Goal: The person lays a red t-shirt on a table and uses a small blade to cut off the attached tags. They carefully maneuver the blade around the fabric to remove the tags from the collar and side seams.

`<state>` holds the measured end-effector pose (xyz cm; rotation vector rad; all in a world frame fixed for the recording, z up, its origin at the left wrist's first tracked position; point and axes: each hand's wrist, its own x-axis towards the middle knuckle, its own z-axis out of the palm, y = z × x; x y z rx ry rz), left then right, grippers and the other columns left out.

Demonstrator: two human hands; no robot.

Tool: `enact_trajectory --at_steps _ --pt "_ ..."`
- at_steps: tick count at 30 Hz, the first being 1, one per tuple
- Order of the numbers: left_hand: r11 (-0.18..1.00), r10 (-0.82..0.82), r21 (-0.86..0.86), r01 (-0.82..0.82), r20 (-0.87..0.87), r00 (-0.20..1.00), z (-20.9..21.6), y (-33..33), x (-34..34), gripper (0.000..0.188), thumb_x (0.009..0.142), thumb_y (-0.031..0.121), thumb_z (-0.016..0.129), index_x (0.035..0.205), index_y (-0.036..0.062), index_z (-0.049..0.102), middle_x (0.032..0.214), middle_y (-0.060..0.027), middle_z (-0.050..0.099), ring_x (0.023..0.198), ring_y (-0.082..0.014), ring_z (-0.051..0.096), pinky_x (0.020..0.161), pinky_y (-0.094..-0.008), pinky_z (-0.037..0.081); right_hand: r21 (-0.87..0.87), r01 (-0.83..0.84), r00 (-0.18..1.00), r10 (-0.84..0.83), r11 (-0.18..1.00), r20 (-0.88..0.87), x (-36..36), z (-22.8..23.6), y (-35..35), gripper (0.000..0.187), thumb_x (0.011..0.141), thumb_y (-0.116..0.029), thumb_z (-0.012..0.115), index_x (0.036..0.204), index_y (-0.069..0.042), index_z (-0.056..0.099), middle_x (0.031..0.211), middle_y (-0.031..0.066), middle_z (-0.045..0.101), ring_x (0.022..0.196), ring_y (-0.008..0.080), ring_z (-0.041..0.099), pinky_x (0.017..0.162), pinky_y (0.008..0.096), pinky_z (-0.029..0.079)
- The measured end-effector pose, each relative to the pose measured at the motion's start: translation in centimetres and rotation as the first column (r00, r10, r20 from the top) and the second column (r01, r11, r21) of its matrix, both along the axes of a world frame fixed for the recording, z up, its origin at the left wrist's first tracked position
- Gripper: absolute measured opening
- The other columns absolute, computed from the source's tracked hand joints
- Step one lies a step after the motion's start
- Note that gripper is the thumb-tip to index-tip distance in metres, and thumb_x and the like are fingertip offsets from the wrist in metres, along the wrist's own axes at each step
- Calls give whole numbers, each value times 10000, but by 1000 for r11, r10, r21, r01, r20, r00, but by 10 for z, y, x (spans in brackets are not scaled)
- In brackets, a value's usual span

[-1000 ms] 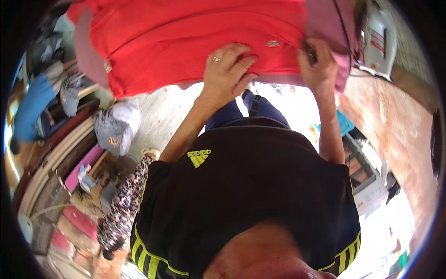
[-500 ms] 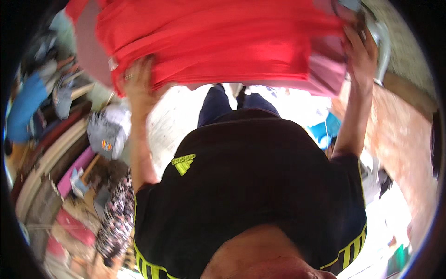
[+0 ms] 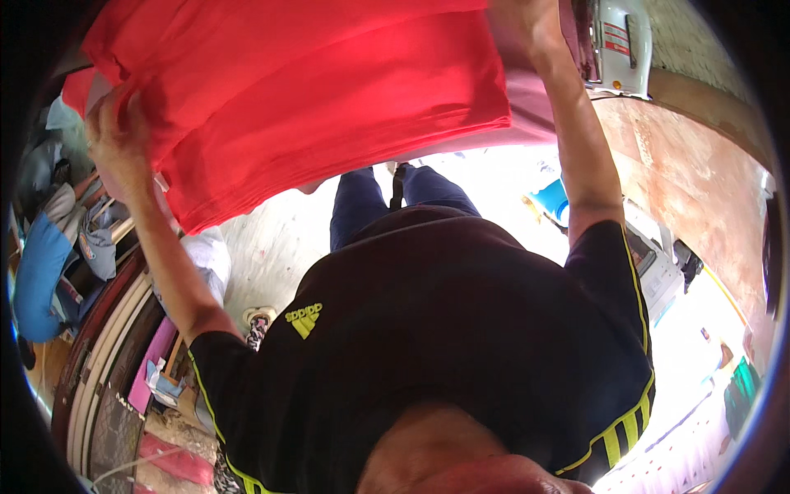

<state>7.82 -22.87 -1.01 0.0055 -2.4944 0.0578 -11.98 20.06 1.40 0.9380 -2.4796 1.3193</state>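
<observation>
A large red cloth (image 3: 329, 107), perhaps a garment, lies spread over a mauve-covered surface (image 3: 531, 103) in front of me. Its near left corner hangs over the edge. My left hand (image 3: 122, 148) is at the cloth's left side, with fingers curled on the bunched fabric. Up by the cloth's far right part, my right hand (image 3: 531, 25) reaches over the mauve cover. Its fingers are cut off by the top of the picture.
To the right of the mauve surface stands a white appliance (image 3: 621, 49) with a handle. A blue container (image 3: 551, 202) sits lower right. Long boards (image 3: 107, 354) and piled clothes (image 3: 41, 280) line the left. A shod foot (image 3: 259, 317) shows near my left side.
My left hand has moved left, pulling the cloth's near left corner over the edge. My right hand has gone forward and inward, away from the right edge. The cloth has shifted left.
</observation>
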Motion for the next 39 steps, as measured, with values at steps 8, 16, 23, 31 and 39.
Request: enact_trajectory --at_steps 8,16,23,31,39 --pt "739 -115 669 -77 238 964 8 -40 34 173 980 164 640 1098 51 698 1051 -47 693 917 -160 640 792 -315 499 153 -207 976 215 966 -40 -21 -70 26 254 1009 -91 583 1248 -35 647 1161 57 706 1065 129 657 913 253 499" --pt "630 85 741 -233 233 969 -17 45 170 169 911 100 710 1072 49 722 1085 -22 698 973 -137 628 846 -263 484 -78 -233 925 246 969 290 42 -63 8 219 1008 -104 610 1212 -71 683 1036 25 746 987 77 676 813 232 527" --pt "467 490 862 -199 -65 870 -85 112 208 130 865 49 758 995 48 753 1213 -135 659 1162 -255 619 952 -357 505 35 -574 792 545 818 275 104 -68 -56 195 943 -58 661 1132 -13 685 987 111 718 778 174 679 668 306 528" --pt "824 418 450 -343 -74 906 -50 128 167 187 810 31 784 988 80 750 1196 -115 647 1049 -265 625 885 -360 510 128 -367 864 287 921 414 79 -59 -14 167 970 -102 643 1104 -17 695 922 95 708 843 143 687 743 258 533" --pt "647 -440 686 333 -20 898 -41 249 36 321 706 163 851 1005 120 743 1092 -45 674 1032 -264 613 883 -417 456 33 67 811 -74 997 581 75 -51 86 175 984 -86 620 1131 -9 675 876 11 720 721 41 593 647 208 490"
